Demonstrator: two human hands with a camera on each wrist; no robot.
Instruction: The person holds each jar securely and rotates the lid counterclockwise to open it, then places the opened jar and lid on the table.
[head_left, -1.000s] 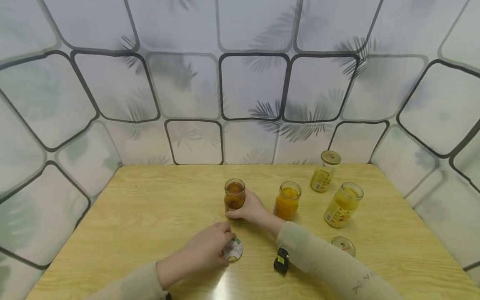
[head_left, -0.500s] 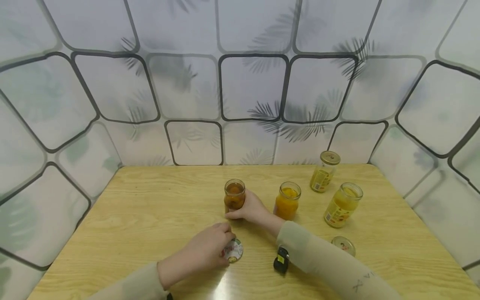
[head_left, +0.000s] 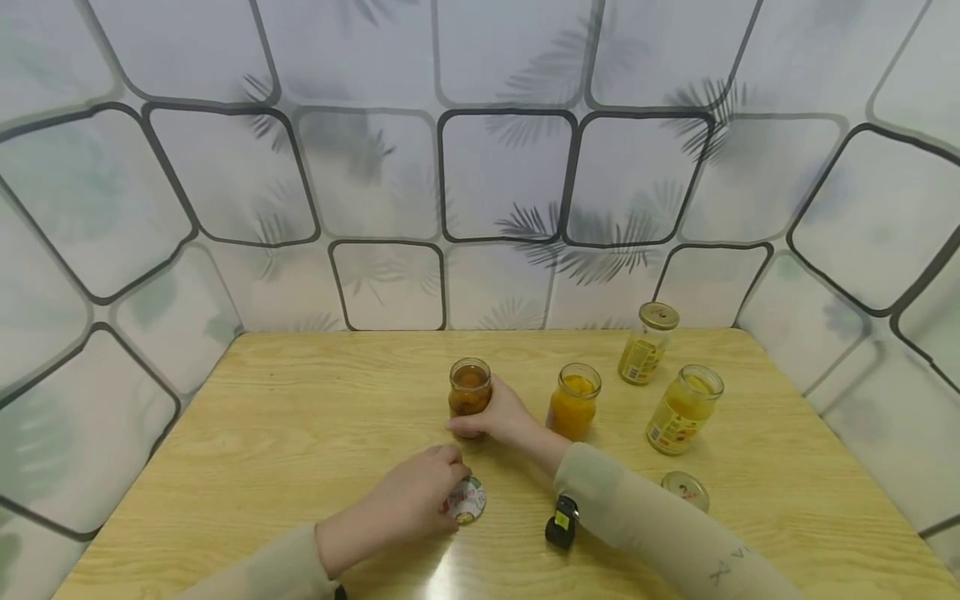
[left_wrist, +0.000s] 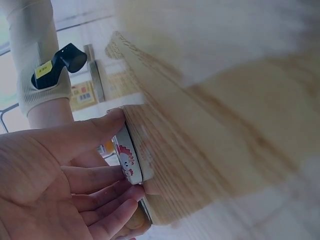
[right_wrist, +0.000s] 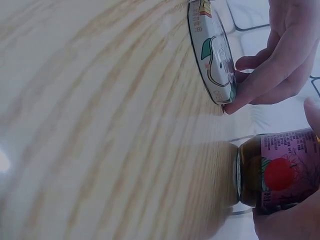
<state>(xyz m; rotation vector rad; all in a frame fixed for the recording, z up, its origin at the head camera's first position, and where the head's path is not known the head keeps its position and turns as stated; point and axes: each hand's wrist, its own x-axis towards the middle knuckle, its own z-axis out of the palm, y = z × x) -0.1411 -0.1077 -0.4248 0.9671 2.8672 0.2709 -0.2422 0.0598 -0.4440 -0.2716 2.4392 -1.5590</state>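
My left hand [head_left: 401,500] pinches a round printed jar lid [head_left: 468,500] at its rim, down at the tabletop. In the left wrist view the thumb and fingertips sit on opposite sides of this lid [left_wrist: 126,155]. Farther back, an open glass jar [head_left: 470,383] holds brown fruit in dark liquid. My right hand [head_left: 512,419] grips it from the right side, fingers mostly hidden behind the glass. The right wrist view shows the jar's pink label [right_wrist: 287,172] with a red fruit, its base at the table, and the lid [right_wrist: 212,55] nearby.
Right of my right hand stands an open jar of orange fruit [head_left: 574,404]. Beyond it are an open yellow jar [head_left: 684,412] and a lidded jar [head_left: 645,350]. A loose gold lid [head_left: 686,490] lies by my right sleeve. A patterned wall [head_left: 498,283] encloses the wooden table [head_left: 322,400].
My right thumb has shifted slightly upward on the brown-fruit jar. The left hand and the lid have stayed in place.
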